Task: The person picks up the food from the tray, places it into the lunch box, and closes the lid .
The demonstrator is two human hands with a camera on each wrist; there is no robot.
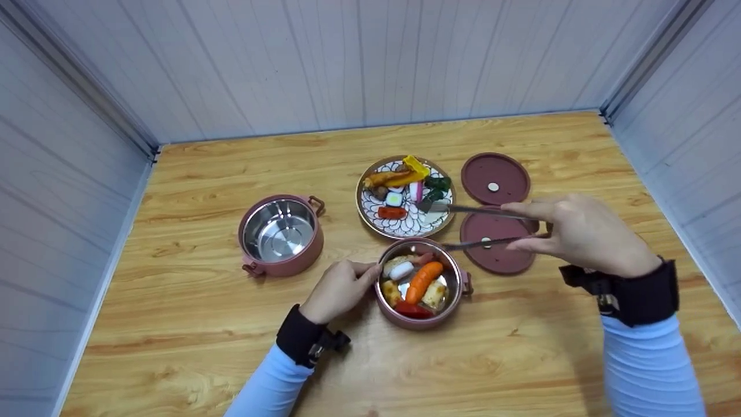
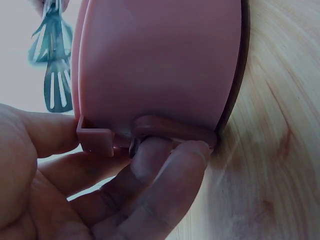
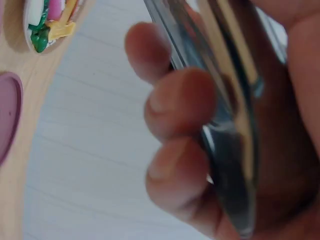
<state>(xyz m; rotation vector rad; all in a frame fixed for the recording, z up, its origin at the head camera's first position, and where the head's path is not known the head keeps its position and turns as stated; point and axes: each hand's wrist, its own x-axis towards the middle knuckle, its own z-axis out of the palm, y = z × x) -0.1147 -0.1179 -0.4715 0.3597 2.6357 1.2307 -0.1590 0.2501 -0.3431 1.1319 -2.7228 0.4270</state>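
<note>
Evidently two-handed work from my remote seat. Left grip [image 1: 338, 292]: fingers curled at the side handle [image 2: 172, 127] of the near pink pot [image 1: 419, 325], fingertips also at the rim; I read this as bracing, so the pot won't slide or turn on the wood-grain counter [image 1: 220, 330]. Right grip [image 1: 584, 231]: pinching slotted metal tongs [image 1: 483, 211], blades spread, one above the patterned plate [image 1: 410, 225], the other by the pot's far rim. Held well back, probably to keep fingers off the food. Plate and pot sit close, likely for short reach. In the pot: an orange sausage-shaped piece [image 1: 425, 282], among others. Second pink pot [image 1: 304, 258] stands apart at left; two maroon lids [image 1: 509, 262] lie flat at right, presumably parked there. Brands, labels, writing: none I can read.
</note>
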